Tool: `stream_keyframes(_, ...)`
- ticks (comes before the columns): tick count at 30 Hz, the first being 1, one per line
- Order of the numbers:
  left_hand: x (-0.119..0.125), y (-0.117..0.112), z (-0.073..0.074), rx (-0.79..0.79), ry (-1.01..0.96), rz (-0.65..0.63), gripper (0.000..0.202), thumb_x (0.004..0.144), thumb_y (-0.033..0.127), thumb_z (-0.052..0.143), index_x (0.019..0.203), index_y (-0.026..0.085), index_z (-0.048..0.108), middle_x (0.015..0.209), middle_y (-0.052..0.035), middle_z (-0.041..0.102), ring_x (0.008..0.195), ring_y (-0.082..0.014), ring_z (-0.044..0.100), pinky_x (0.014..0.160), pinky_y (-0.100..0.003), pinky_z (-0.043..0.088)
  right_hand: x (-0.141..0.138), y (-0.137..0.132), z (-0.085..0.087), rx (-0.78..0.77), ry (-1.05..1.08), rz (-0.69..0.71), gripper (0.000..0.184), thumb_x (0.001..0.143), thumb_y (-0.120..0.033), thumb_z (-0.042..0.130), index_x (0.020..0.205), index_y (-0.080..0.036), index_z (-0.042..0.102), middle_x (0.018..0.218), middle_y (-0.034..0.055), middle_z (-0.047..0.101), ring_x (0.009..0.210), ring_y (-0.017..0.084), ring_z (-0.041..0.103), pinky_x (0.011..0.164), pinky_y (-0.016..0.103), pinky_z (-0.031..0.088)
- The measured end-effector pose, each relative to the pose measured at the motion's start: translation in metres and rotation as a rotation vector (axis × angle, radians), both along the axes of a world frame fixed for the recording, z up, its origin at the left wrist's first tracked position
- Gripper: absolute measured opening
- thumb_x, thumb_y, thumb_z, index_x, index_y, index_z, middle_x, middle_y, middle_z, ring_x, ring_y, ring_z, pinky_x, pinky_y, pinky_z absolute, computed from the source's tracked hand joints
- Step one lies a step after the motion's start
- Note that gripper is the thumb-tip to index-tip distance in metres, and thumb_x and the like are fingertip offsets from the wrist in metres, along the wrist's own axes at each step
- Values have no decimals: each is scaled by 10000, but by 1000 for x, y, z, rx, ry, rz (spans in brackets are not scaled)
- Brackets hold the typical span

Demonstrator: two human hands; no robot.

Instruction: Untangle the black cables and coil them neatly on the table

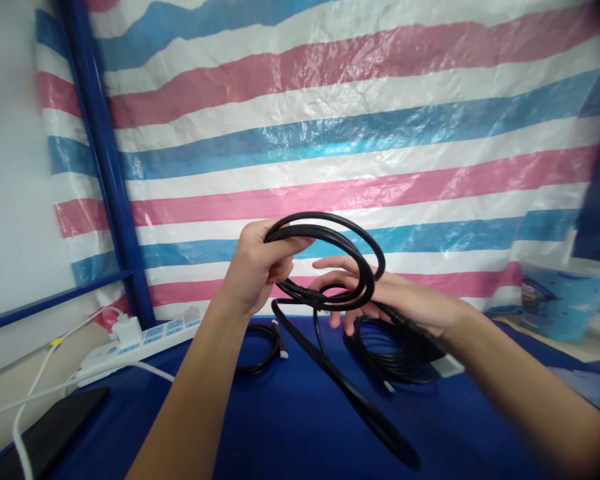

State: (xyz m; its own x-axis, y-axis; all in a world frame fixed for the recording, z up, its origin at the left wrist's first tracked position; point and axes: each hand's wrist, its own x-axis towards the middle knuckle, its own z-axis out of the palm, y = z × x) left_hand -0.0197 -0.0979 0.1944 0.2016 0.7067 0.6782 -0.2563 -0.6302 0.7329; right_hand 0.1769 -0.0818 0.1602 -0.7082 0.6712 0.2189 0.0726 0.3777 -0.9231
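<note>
My left hand (253,263) is closed around one side of a coiled black cable (367,283), keeping its loops raised above the blue tabletop (280,437). A loose length of that cable hangs below the coil and slants toward me. On the far side of the loops, my right hand (407,300) is spread with its fingers apart, partly covered by the coil. Beneath the right hand lies another bundle of black cable (420,367) with a light-coloured connector beside it. A smaller coiled black cable (260,367) with connector ends rests on the tabletop near my left forearm.
At the left are a white power strip (153,341) with a plug, white cords and a flat black object (55,430). A blue patterned cup (563,307) stands at the right. Striped plastic sheeting (330,140) hangs behind, beside a blue metal post (100,153).
</note>
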Motion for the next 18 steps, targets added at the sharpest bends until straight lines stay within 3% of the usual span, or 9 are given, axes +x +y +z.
stream_keyframes(2,-4,6,-2,-63,-115,-39,290,642,186,667,505,167,411,416,97,185,340,-4,162,337,-166,143,6,10,-6,-57,152,132,582,812,-547,539,1304,-272,395,1287,109,485,918,185,626,721,310,532)
stream_keyframes(5,-11,15,-5,-98,-201,-63,355,650,192,648,512,184,322,424,102,141,328,-9,136,317,-163,140,12,22,-15,-74,243,188,540,788,-607,528,1149,-209,481,1066,96,577,885,171,612,717,292,522)
stream_keyframes(10,-20,28,-11,-135,-266,-74,366,661,189,643,541,186,297,430,101,151,324,-10,138,307,-149,154,8,23,-17,-40,105,112,459,775,-403,652,1137,-200,458,713,-19,511,575,62,517,494,162,426)
stream_keyframes(14,-24,32,-13,-169,-313,-64,354,698,180,624,545,188,305,423,104,143,321,-18,126,305,-156,142,4,22,-13,24,-22,-23,336,850,-447,539,1016,-157,505,582,-47,410,480,33,383,389,122,277)
stream_keyframes(18,-30,23,-1,-151,-404,-19,431,771,204,575,524,191,222,407,98,128,322,-25,114,311,-168,144,10,29,-11,113,-179,-195,361,886,-449,470,1066,-138,494,582,-41,443,458,33,376,423,145,321)
